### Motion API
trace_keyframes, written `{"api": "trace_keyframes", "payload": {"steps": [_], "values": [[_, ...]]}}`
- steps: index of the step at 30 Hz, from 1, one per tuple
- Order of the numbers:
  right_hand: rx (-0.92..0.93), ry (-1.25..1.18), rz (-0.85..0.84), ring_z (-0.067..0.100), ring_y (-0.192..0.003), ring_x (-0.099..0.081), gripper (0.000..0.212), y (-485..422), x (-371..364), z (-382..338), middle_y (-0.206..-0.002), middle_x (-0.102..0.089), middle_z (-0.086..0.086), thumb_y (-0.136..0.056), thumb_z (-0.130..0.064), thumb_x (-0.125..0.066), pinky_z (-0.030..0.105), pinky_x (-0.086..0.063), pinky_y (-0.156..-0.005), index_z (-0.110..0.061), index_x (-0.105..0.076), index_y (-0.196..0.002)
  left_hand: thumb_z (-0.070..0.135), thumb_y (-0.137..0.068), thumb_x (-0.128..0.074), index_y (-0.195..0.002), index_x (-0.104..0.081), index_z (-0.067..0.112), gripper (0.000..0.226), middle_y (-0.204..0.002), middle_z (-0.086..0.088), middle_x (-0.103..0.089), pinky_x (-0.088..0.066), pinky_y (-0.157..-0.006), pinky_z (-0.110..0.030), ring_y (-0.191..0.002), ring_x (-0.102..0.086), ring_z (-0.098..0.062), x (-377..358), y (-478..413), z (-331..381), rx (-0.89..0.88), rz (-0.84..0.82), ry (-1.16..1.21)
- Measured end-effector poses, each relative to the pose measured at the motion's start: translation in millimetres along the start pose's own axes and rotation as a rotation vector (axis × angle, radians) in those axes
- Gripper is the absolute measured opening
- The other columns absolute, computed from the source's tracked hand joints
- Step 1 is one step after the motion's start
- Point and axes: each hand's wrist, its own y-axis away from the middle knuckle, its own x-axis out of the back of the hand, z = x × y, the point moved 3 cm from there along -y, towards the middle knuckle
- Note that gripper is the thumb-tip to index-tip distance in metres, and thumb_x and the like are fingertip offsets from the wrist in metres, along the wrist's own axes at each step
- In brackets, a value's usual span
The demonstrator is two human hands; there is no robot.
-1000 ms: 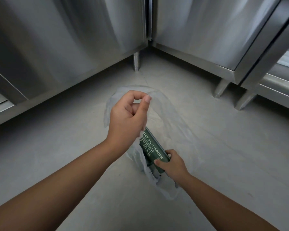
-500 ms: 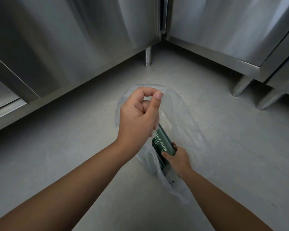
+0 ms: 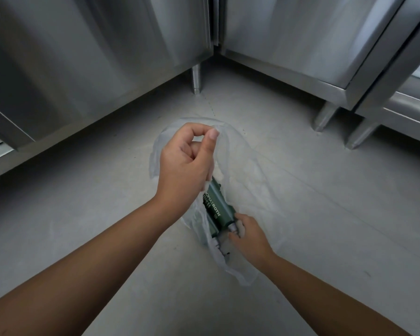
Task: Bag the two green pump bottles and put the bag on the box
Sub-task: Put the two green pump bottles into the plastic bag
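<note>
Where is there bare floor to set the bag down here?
Bare floor lies right of the bag, short of the cabinet legs, and left of the left hand, below the steel cabinets. It is crowded around the bottles and right hand.

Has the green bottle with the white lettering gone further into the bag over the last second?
Yes. The green bottle has slid deeper, under the left hand holding the plastic bag's rim.

Two dark green cylindrical pump bottles [image 3: 218,209] lie side by side, tilted, inside a thin translucent plastic bag [image 3: 243,190], pump ends nearest the viewer.
</note>
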Motion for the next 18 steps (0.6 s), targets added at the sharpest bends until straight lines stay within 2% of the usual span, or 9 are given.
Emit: {"api": "trace_keyframes", "payload": {"steps": [2, 3, 4, 7, 10, 12, 15, 18], "values": [[-0.005, 0.009, -0.026, 0.031, -0.099, -0.053, 0.031, 12, 6, 2, -0.113, -0.055, 0.024, -0.083, 0.001, -0.053, 0.03, -0.039, -0.077, 0.007, -0.052, -0.113, 0.019, -0.091, -0.05, -0.081, -0.054, 0.015, 0.011, -0.035, 0.004, -0.045, -0.032, -0.033, -0.015, -0.026, -0.037, -0.009, -3, 2, 0, -0.005, -0.005, -0.009], [-0.024, 0.012, -0.038, 0.037, -0.104, -0.052, 0.031, 18, 10, 6, -0.116, -0.055, 0.028, -0.082, 0.001, -0.052, 0.035, -0.039, -0.083, 0.009, -0.052, -0.113, 0.018, -0.092, -0.05, -0.081, -0.054, 0.016, 0.011, -0.035, 0.004, -0.045, -0.032, -0.033, -0.015, -0.026, -0.037, -0.009, -5, 3, -1, -0.006, -0.007, -0.014], [-0.025, 0.019, -0.038, 0.036, -0.11, -0.051, 0.032, 24, 13, 10, -0.12, -0.054, 0.026, -0.083, -0.001, -0.053, 0.033, -0.038, -0.085, 0.007, -0.051, -0.115, 0.018, -0.092, -0.049, -0.081, -0.054, 0.017, 0.011, -0.035, 0.003, -0.046, -0.032, -0.033, -0.015, -0.026, -0.037, -0.009, -7, 4, -1, -0.007, -0.008, -0.019], [-0.007, 0.057, -0.069, 0.017, -0.122, -0.045, 0.043, 41, 21, 26, -0.132, -0.047, 0.005, -0.087, -0.015, -0.056, 0.013, -0.031, -0.089, -0.014, -0.045, -0.129, 0.019, -0.092, -0.049, -0.081, -0.053, 0.019, 0.013, -0.036, 0.003, -0.047, -0.032, -0.033, -0.016, -0.027, -0.038, -0.009, -10, 6, -2, -0.011, -0.01, -0.037], [-0.027, 0.07, -0.03, 0.011, -0.116, -0.048, 0.04, 57, 36, 45, -0.124, -0.051, -0.002, -0.086, -0.02, -0.059, 0.015, -0.034, -0.092, -0.018, -0.049, -0.125, 0.02, -0.093, -0.049, -0.08, -0.053, 0.019, 0.013, -0.036, 0.002, -0.048, -0.032, -0.032, -0.016, -0.026, -0.038, -0.009, -14, 8, -2, -0.022, -0.009, -0.052], [-0.044, 0.048, 0.05, 0.012, -0.109, -0.055, 0.033, 65, 50, 56, -0.112, -0.056, -0.005, -0.085, -0.017, -0.061, 0.014, -0.037, -0.087, -0.015, -0.056, -0.117, 0.02, -0.093, -0.048, -0.08, -0.053, 0.019, 0.013, -0.036, 0.002, -0.048, -0.031, -0.032, -0.016, -0.026, -0.037, -0.009, -17, 7, -2, -0.025, -0.007, -0.055], [-0.068, 0.009, 0.171, 0.015, -0.098, -0.06, 0.021, 72, 70, 69, -0.1, -0.062, -0.003, -0.083, -0.01, -0.062, 0.017, -0.041, -0.08, -0.012, -0.063, -0.104, 0.02, -0.093, -0.048, -0.081, -0.053, 0.017, 0.013, -0.035, 0.003, -0.048, -0.032, -0.032, -0.016, -0.026, -0.037, -0.009, -19, 7, -2, -0.023, -0.008, -0.067], [-0.114, -0.048, 0.272, 0.017, -0.092, -0.061, 0.014, 69, 87, 75, -0.095, -0.064, 0.001, -0.083, -0.008, -0.062, 0.026, -0.047, -0.082, -0.013, -0.062, -0.096, 0.019, -0.093, -0.048, -0.082, -0.053, 0.016, 0.013, -0.035, 0.004, -0.048, -0.032, -0.032, -0.017, -0.027, -0.038, -0.009, -19, 9, -4, -0.007, -0.01, -0.069]]}}
